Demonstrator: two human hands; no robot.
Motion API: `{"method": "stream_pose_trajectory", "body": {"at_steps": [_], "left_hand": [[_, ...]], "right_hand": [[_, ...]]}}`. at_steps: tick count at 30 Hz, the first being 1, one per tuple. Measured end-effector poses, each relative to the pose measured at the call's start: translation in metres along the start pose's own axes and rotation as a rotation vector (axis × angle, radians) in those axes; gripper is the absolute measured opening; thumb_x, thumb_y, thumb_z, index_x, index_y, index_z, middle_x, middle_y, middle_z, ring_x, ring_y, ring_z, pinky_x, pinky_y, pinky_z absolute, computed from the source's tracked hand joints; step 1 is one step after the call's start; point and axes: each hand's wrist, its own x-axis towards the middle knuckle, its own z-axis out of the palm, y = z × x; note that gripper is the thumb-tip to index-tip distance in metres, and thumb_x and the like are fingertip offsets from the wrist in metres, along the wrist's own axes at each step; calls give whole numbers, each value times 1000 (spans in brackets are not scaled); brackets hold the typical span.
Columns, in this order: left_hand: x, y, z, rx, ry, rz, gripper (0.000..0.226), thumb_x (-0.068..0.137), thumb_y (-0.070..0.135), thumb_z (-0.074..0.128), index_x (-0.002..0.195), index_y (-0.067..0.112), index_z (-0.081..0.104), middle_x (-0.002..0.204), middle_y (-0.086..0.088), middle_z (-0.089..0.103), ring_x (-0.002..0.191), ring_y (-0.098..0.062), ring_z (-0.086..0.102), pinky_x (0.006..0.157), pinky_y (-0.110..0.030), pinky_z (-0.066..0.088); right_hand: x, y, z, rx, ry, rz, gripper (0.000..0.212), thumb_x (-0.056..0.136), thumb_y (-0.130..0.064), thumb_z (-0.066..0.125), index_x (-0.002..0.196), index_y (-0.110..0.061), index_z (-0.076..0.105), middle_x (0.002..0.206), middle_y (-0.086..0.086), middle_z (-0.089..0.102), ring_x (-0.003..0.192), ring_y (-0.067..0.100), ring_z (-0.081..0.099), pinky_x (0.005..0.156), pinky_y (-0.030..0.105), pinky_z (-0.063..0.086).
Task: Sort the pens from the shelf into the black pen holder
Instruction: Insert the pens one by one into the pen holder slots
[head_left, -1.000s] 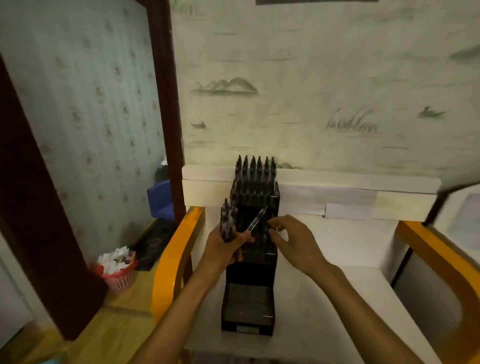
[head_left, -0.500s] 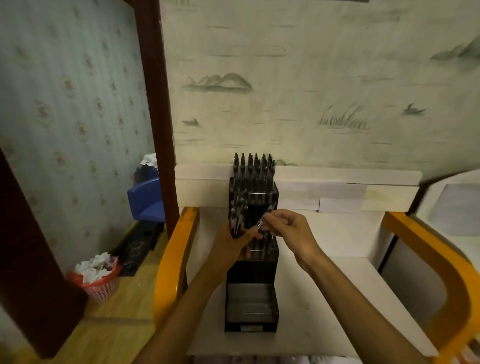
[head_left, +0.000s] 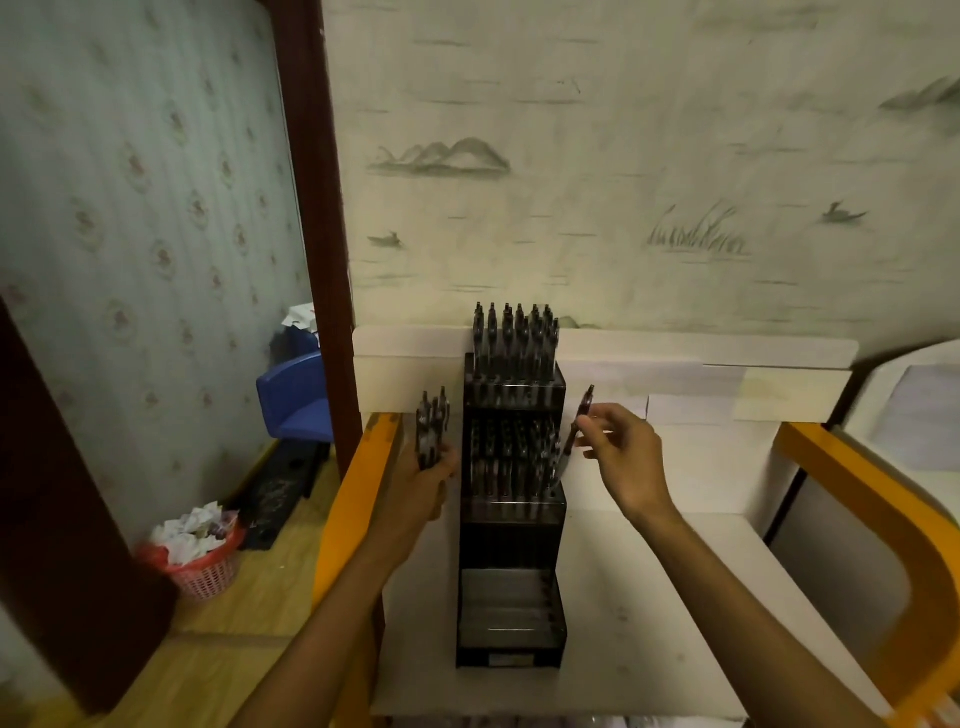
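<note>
one pen going into the black pen holder

the right hand (head_left: 626, 457) pinches a pen (head_left: 570, 441) — its tip is down in the middle row of the black pen holder (head_left: 511, 525) on the white shelf (head_left: 649, 613). the left hand (head_left: 428, 475) grips a bunch of pens (head_left: 432, 428) just beside it.

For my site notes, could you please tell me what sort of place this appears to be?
Probably a room in a home rather than a shop: wallpapered walls, a white shelf unit carrying a tiered black pen holder, and a red waste basket on a wooden floor.
</note>
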Motion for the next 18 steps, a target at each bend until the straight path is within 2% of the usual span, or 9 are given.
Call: {"method": "stream_pose_trajectory", "body": {"at_steps": [4,7,10,13,18], "left_hand": [[6,-15,-10,60,45,9,27,98,35,61,91,9,67,56,3,54,47,-10,46,41,-21,35],[8,-18,-13,72,46,65,27,95,41,62,99,16,70,69,-1,67,44,-8,46,39,-21,35],[8,-16,-15,50,35,70,34,87,48,64,102,18,71,68,1,65,41,-7,42,37,-21,32],[11,-17,-17,46,22,64,24,94,40,61,104,20,71,69,2,64,40,-6,41,37,-21,32],[14,-19,-20,7,-2,49,20,103,26,52,112,21,70,79,-5,69,41,-8,40,37,-21,31]], "right_hand": [[0,8,5,-99,-10,-44,17,94,-26,66,108,-18,70,92,-7,73,81,6,71,80,28,58],[-2,11,9,-145,-33,-73,14,93,-28,65,107,-23,69,90,-14,70,80,2,70,79,22,58],[-4,14,13,-189,-54,-95,13,93,-29,65,105,-25,68,88,-18,66,80,-1,68,75,14,54],[-7,17,13,-240,-78,-112,12,94,-29,64,103,-23,69,86,-17,67,79,-4,66,70,4,47],[-9,22,17,-289,-93,-119,17,95,-31,62,105,-20,70,90,-8,70,82,7,68,77,18,52]]}}
